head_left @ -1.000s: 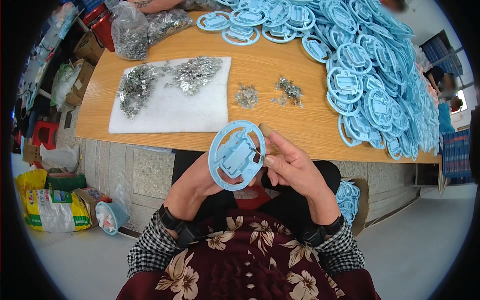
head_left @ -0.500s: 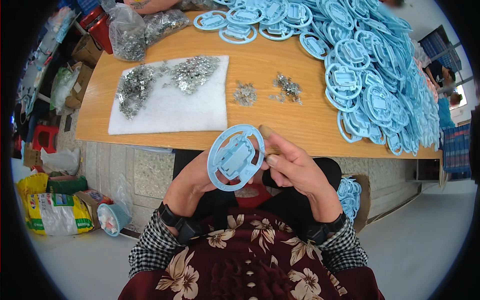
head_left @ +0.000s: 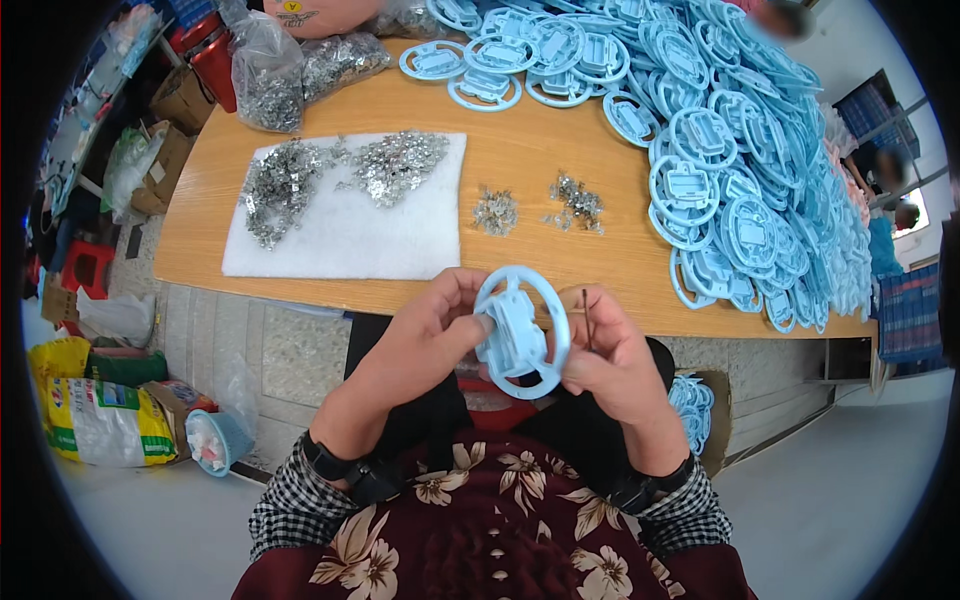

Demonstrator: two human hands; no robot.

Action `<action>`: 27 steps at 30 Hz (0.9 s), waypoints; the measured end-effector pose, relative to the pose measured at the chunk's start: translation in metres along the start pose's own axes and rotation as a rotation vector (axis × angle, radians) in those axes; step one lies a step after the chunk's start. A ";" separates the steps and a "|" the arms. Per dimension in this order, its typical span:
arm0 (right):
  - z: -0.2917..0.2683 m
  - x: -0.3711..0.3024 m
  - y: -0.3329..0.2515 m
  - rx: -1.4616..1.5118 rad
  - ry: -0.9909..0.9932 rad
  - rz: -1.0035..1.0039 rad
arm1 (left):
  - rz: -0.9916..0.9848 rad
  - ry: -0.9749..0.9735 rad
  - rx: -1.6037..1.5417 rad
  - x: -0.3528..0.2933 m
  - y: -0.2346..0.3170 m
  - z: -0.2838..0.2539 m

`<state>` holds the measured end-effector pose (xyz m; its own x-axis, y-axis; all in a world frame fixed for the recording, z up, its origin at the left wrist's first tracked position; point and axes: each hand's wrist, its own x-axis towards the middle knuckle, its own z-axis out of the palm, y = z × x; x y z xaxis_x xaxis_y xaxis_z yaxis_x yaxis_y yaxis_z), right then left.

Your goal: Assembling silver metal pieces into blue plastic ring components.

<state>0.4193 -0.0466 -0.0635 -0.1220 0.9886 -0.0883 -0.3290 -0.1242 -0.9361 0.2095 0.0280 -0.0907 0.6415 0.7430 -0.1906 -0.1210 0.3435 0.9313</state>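
A light-blue plastic toy steering wheel [head_left: 513, 338] is tilted up in front of me, just off the table's near edge. My left hand [head_left: 425, 340] grips its left side, thumb pressed on the raised centre block. Close by its right rim, my right hand [head_left: 618, 358] is closed with a thin dark reddish-brown stick [head_left: 586, 318] standing up between the fingers. Whether the right fingertips also touch the rim is hard to make out. Two small heaps of metal clips, a left heap [head_left: 494, 211] and a right heap [head_left: 577, 203], lie on the wood beyond the hands.
A white foam mat [head_left: 345, 245] carries two larger heaps of shiny metal pieces. Bags of metal parts [head_left: 268, 80] stand at the back left. A tall pile of blue steering wheels [head_left: 755, 170] covers the table's right side. More blue wheels fill a cardboard box [head_left: 715, 425] below the table.
The steering wheel has moved right and turned more edge-on. My left hand has shifted to its left side, thumb now in view on the centre. The stick in my right hand now points upward.
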 end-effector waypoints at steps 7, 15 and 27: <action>0.003 0.013 0.010 -0.166 -0.006 0.255 | 0.084 0.124 -0.057 -0.010 0.002 -0.017; -0.013 0.088 0.016 -1.335 0.330 -0.418 | 0.061 0.238 -0.067 -0.006 -0.001 -0.029; -0.020 0.105 0.025 -1.331 0.361 -0.361 | 0.051 0.213 -0.001 0.001 0.003 -0.024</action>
<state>0.4170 0.0553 -0.1030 0.0862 0.9405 0.3287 0.8447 0.1059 -0.5246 0.1916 0.0438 -0.0952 0.4602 0.8639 -0.2048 -0.1499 0.3030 0.9411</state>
